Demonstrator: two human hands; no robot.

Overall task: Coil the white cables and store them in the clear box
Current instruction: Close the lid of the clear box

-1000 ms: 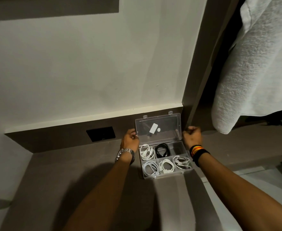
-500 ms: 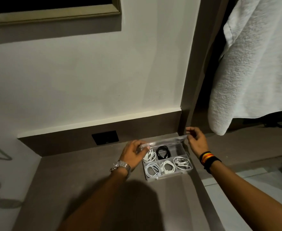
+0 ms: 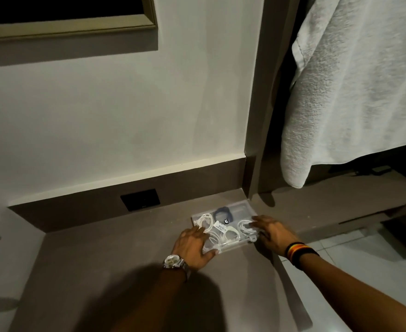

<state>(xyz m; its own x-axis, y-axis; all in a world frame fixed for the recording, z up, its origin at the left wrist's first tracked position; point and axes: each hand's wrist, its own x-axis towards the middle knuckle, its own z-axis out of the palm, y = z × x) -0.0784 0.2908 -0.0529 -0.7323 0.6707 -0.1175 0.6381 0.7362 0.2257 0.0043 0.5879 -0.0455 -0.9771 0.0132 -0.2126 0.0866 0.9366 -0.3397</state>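
Your left hand [image 3: 194,245] lies flat on the near left corner of the box [image 3: 235,210], fingers spread over the lid and thumb hooked along its front edge; it presses rather than grips. Your right hand [image 3: 272,232] rests the same way on the near right corner, fingers splayed on the lid, clasping nothing. The lid is down. Between your two hands, under the clear plastic, you can see the white cables [image 3: 230,233] coiled in their compartments, with a paper label [image 3: 221,226] on the lid just beyond your left fingertips. A dark coil [image 3: 223,213] sits in a far compartment, past both hands. The box lies on the counter [image 3: 115,259] near its right edge. A watch [image 3: 173,261] is on your left wrist, striped bands [image 3: 297,251] on your right.
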